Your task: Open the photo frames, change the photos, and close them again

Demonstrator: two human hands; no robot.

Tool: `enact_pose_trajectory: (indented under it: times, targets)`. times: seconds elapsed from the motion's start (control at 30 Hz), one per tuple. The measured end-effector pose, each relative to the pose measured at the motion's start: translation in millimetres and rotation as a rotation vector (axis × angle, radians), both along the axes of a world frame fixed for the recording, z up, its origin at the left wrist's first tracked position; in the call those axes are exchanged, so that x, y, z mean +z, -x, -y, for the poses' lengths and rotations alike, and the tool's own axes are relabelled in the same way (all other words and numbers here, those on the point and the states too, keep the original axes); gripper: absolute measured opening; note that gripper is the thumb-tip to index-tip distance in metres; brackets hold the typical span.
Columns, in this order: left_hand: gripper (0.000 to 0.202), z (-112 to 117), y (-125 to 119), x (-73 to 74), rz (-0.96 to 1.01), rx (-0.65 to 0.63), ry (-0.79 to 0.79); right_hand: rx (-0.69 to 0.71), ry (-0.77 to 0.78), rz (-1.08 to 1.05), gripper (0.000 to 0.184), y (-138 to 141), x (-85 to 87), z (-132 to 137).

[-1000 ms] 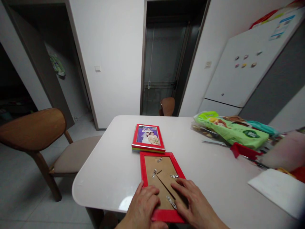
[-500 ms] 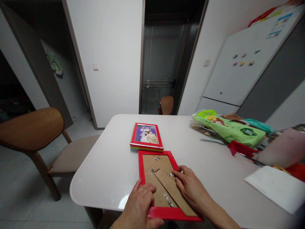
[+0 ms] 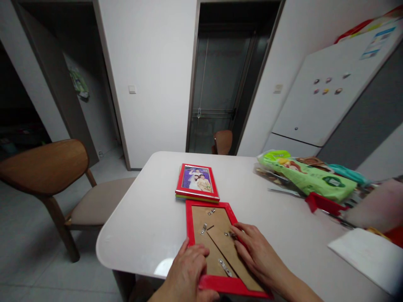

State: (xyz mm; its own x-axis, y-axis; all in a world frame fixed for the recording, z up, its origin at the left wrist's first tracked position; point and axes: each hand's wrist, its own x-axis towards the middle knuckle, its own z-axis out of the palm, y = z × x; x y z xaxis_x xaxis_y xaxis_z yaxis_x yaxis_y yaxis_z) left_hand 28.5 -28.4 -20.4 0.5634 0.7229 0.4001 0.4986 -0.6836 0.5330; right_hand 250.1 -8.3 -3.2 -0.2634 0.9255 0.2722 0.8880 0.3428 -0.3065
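Observation:
A red picture frame (image 3: 190, 222) lies face down at the near table edge, its brown backing board (image 3: 201, 212) showing with several small metal clips on it. My left hand (image 3: 189, 268) grips the lower left corner of the frame, thumb at the near rim and fingers over the backing. My right hand (image 3: 255, 247) rests on the right side, its fingertips at the right metal clip (image 3: 229, 235), which they partly cover. Just beyond, a stack of picture frames (image 3: 197, 183) lies with a red one on top holding a photo.
On the table (image 3: 141, 218), a green packet (image 3: 315, 178), a red object (image 3: 324, 203) and a white flat piece (image 3: 368, 256) lie to the right. A wooden chair (image 3: 47, 167) stands at the left. Another chair (image 3: 223, 141) is at the far side.
The view has shifted slightly, so everything sits a little further right and lower. Both hands keep nearly the same places on the frame; the right fingertips stay at the clip.

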Motion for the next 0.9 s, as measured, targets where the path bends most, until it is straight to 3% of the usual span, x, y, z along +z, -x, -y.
enact_pose_trajectory:
  times: [0.17,0.33,0.8,0.9]
  targets:
    - [0.037,-1,2,1.8,-0.044,-0.027,0.013,0.099,0.068,-0.096,0.032,48,16.0,-6]
    - [0.039,-4,1,-1.0,-0.014,-0.038,0.041,0.133,0.087,-0.048,0.031,74,14.1,-16]
    - [0.039,-6,2,-5.2,-0.007,-0.070,0.054,0.230,0.129,-0.082,0.029,80,20.5,-14]
    - [0.038,-6,2,-6.6,-0.002,-0.059,0.056,0.119,0.077,-0.061,0.029,69,15.3,-28]
